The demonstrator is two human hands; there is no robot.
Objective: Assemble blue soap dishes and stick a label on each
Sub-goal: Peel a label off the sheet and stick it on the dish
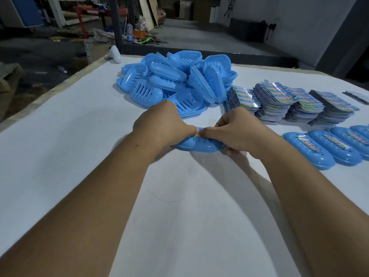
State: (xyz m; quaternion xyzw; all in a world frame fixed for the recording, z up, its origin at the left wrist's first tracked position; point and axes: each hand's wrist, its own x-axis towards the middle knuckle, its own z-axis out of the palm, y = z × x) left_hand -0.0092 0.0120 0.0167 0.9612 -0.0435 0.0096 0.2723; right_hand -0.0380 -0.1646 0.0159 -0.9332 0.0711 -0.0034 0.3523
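Note:
A blue soap dish [196, 145] lies on the white table in the middle. My left hand [162, 124] grips its left end and my right hand [237, 130] grips its right end. Both thumbs meet on top of the dish, where a small strip of a coloured label [197, 135] shows between them. Most of the dish's top is hidden by my hands. Behind my hands lies a heap of loose blue dish parts [175, 78]. Stacks of printed labels [283, 100] stand at the right.
A row of several blue soap dishes with labels [327, 145] lies at the right edge. A white object [115, 54] rests at the table's far left corner. Beyond the white table [69, 120] is a dim workshop floor with clutter.

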